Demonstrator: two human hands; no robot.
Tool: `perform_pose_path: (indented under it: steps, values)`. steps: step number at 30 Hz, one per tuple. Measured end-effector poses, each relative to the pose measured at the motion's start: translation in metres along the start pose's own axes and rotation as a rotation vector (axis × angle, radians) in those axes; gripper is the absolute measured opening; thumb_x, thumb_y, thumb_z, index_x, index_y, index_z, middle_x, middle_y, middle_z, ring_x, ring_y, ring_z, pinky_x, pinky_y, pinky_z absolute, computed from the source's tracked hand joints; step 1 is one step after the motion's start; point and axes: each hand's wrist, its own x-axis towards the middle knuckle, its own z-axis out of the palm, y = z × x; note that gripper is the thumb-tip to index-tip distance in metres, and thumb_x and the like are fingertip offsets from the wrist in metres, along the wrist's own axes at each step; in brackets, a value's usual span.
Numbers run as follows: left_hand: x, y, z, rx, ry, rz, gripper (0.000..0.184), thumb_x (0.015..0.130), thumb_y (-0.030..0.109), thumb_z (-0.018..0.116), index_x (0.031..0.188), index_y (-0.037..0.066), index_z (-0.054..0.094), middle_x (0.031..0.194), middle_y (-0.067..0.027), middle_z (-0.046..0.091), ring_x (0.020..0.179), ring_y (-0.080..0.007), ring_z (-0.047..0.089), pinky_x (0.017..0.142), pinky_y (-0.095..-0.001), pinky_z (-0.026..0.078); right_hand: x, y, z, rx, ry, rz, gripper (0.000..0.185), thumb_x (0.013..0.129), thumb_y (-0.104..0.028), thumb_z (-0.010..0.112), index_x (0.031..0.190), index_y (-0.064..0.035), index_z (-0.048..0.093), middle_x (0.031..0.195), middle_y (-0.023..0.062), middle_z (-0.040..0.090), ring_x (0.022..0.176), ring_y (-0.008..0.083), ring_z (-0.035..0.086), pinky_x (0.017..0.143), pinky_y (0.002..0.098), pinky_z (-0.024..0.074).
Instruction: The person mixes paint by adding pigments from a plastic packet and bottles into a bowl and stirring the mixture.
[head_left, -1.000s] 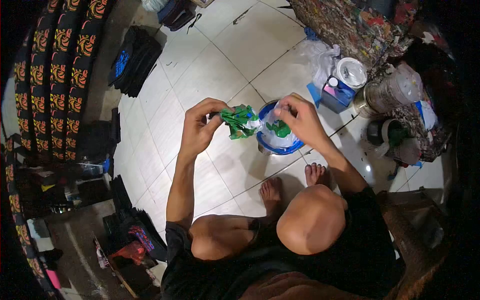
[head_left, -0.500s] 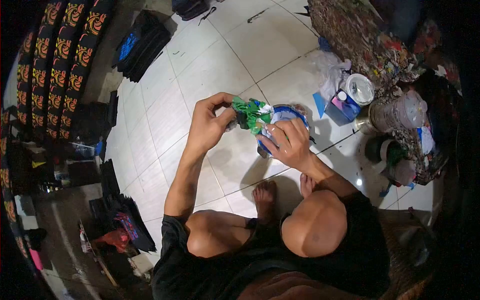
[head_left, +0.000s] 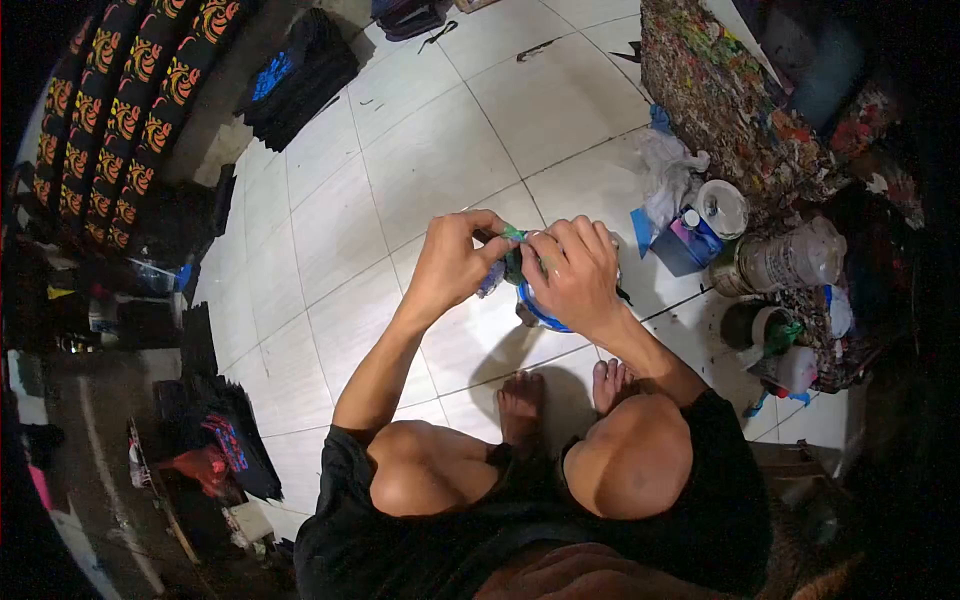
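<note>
Fingers (head_left: 486, 219) of left hand (head_left: 450, 265) pinching green-smeared crumpled plastic (head_left: 514, 233), between both hands. Right hand (head_left: 580, 275) fingers bent against it, grip unclear. Blue-rimmed tub (head_left: 544, 316) below, partly hidden by right hand, on tile floor (head_left: 430, 140).

one head-worn camera looks forward and steeply down, over the knees (head_left: 640, 455) to the left hand (head_left: 455, 265) and right hand (head_left: 580, 272), fairly near; the dark outer edge seems a wide lens's rim.
</note>
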Motion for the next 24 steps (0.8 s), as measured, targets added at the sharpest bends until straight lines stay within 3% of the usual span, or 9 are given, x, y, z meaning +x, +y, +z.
perform_pose_path:
  steps: [4,6,9,13,15,19,24]
  values:
    - [-0.002,-0.008,0.006,-0.048,-0.051,-0.073,0.014,0.079,0.01,0.066,0.082,-0.004,0.067,0.072,-0.0107,0.067,0.07,-0.0152,0.061,0.066,-0.0294,0.047,-0.003,0.005,0.002,0.04,-0.08,0.074,0.014,0.07,-0.012,0.068,0.079,-0.0048,0.059,0.077,0.007,0.051,0.074,0.0249,0.051,0.063,0.0371,0.0394]
    - [-0.002,-0.007,0.008,-0.049,-0.09,0.02,0.014,0.08,0.012,0.067,0.082,-0.002,0.068,0.072,-0.0092,0.067,0.07,-0.0138,0.06,0.068,-0.0299,0.047,-0.004,0.007,0.002,0.048,-0.114,0.114,0.014,0.07,-0.011,0.067,0.078,-0.0042,0.059,0.076,0.0078,0.051,0.074,0.0261,0.052,0.063,0.0381,0.0408]
    - [0.002,-0.027,0.011,-0.073,-0.176,-0.02,0.014,0.081,0.014,0.068,0.083,-0.001,0.068,0.073,-0.0073,0.067,0.071,-0.0122,0.059,0.071,-0.03,0.047,-0.007,0.01,0.002,0.136,-0.215,0.238,0.014,0.072,-0.012,0.067,0.078,-0.0027,0.059,0.077,0.0097,0.053,0.076,0.0284,0.054,0.065,0.04,0.0432]
    - [0.009,-0.04,0.012,-0.265,-0.281,-0.043,0.014,0.08,0.012,0.07,0.076,0.0,0.065,0.07,-0.0039,0.064,0.075,-0.0114,0.057,0.073,-0.0296,0.046,-0.006,0.025,-0.004,0.404,-0.37,0.366,0.016,0.076,-0.015,0.067,0.08,-0.0013,0.059,0.078,0.0117,0.055,0.078,0.0302,0.055,0.067,0.0406,0.0436]
    - [0.01,-0.043,0.013,-0.355,-0.248,-0.065,0.018,0.077,0.012,0.071,0.069,0.0,0.06,0.063,-0.002,0.057,0.066,-0.0118,0.053,0.066,-0.029,0.044,-0.004,0.027,-0.007,0.479,-0.434,0.421,0.015,0.079,-0.015,0.066,0.083,-0.0012,0.061,0.08,0.0115,0.056,0.078,0.0301,0.055,0.068,0.0403,0.0434]
    - [0.011,-0.045,0.011,-0.23,-0.295,-0.033,0.014,0.08,0.012,0.07,0.075,0.0,0.063,0.071,-0.0032,0.063,0.073,-0.0112,0.056,0.072,-0.0297,0.046,-0.008,0.031,-0.004,0.418,-0.444,0.25,0.014,0.08,-0.014,0.066,0.085,-0.0021,0.064,0.082,0.0104,0.058,0.08,0.0297,0.055,0.07,0.0402,0.0446]
    - [0.006,-0.049,0.022,-0.164,-0.204,0.07,0.014,0.079,0.011,0.069,0.079,-0.002,0.063,0.074,-0.0091,0.064,0.072,-0.015,0.056,0.07,-0.0308,0.046,-0.011,0.021,0.003,0.341,-0.406,0.254,0.012,0.077,-0.013,0.066,0.082,-0.0019,0.064,0.081,0.0108,0.057,0.08,0.0299,0.055,0.07,0.0401,0.0454]
